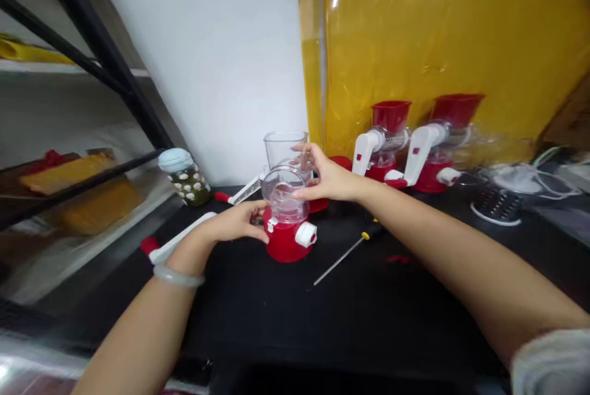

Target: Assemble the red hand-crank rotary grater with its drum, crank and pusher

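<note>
The grinder (pixel 288 232) stands on the black surface (pixel 369 315). The left hand (pixel 235 223) grips its red base; the right hand (pixel 325 177) pinches the clear top (fingers partly blurred). Best keep the base braced flat while seating the top squarely.

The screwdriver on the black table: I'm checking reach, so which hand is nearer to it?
Right. The right hand grips the clear housing just above the screwdriver; the left hand is beyond the red base, farther left.
</note>
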Demonstrator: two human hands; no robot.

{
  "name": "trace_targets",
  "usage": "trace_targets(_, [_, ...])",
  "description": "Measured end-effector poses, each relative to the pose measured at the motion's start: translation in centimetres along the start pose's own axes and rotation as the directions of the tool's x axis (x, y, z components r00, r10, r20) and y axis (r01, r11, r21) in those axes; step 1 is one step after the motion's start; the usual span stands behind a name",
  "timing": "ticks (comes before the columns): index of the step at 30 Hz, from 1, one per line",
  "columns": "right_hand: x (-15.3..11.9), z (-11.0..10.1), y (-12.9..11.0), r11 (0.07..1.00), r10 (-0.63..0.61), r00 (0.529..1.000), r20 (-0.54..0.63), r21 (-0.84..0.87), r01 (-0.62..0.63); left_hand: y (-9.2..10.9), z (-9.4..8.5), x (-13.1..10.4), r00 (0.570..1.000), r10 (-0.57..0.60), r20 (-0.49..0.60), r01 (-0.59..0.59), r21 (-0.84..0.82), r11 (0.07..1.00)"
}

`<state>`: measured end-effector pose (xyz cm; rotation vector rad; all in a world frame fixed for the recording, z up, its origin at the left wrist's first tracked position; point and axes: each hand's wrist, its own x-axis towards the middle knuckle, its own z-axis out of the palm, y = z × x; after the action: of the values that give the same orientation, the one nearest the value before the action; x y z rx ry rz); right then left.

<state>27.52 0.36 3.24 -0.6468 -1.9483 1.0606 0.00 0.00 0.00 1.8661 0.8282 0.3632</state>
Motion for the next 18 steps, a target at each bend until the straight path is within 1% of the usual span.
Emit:
trace_targets(2, [-0.2, 0.8, -0.4, 0.998, 0.009, 0.997, -0.071, -0.069, -0.014, 0.9, -0.7, -1.1, 0.999, -0.029, -0.045, 0.032, 0.074, 0.997])
trace_targets(4, [-0.2, 1.5, -0.7, 0.992, 0.017, 0.992, -0.123, -0.125, -0.032, 1.8, -0.7, -2.1, 0.992, -0.043, -0.116, 0.057, 0.127, 0.99])
trace_targets(5, [-0.2, 1.7, -1.0, 0.988, 0.021, 0.99, -0.141, -0.15, -0.043, 2.3, -0.3, -2.5, 0.987, -0.052, -0.149, 0.075, 0.151, 0.986])
trace_targets(7, [-0.2, 2.2, -1.4, 0.981, 0.033, 0.986, -0.163, -0.184, -0.063, 3.1, 1.4, -2.8, 0.965, -0.042, -0.26, 0.088, 0.169, 0.982])
trace_targets(8, [-0.1, 2.3, -1.7, 0.977, 0.041, 0.984, -0.172, -0.198, -0.075, 3.4, 2.7, -2.8, 0.936, -0.012, -0.351, 0.076, 0.17, 0.983])
trace_targets(9, [-0.1, 2.5, -2.0, 0.973, 0.049, 0.982, -0.184, -0.215, -0.089, 3.5, 4.0, -2.5, 0.884, 0.032, -0.467, 0.059, 0.178, 0.982])
trace_targets(10, [0.0, 2.7, -2.3, 0.966, 0.057, 0.978, -0.201, -0.235, -0.105, 3.5, 5.4, -2.2, 0.835, 0.069, -0.545, 0.056, 0.21, 0.976])
trace_targets(12, [0.0, 3.1, -2.9, 0.95, 0.068, 0.97, -0.233, -0.281, -0.134, 3.2, 7.8, -1.3, 0.743, 0.115, -0.659, 0.078, 0.255, 0.964])
trace_targets(13, [0.0, 3.3, -3.2, 0.943, 0.065, 0.969, -0.24, -0.303, -0.138, 3.0, 8.6, -0.9, 0.715, 0.107, -0.691, 0.093, 0.246, 0.965])
trace_targets(15, [-0.1, 3.6, -3.7, 0.934, 0.05, 0.973, -0.226, -0.336, -0.126, 2.5, 9.4, -0.3, 0.678, 0.089, -0.729, 0.112, 0.223, 0.968])
trace_targets(16, [-0.1, 3.7, -3.9, 0.932, 0.042, 0.977, -0.21, -0.345, -0.114, 2.2, 9.4, -0.2, 0.669, 0.093, -0.738, 0.109, 0.221, 0.969])
trace_targets(18, [-0.2, 3.7, -4.2, 0.931, 0.037, 0.984, -0.176, -0.352, -0.098, 1.7, 8.9, -0.3, 0.66, 0.135, -0.739, 0.083, 0.25, 0.965])
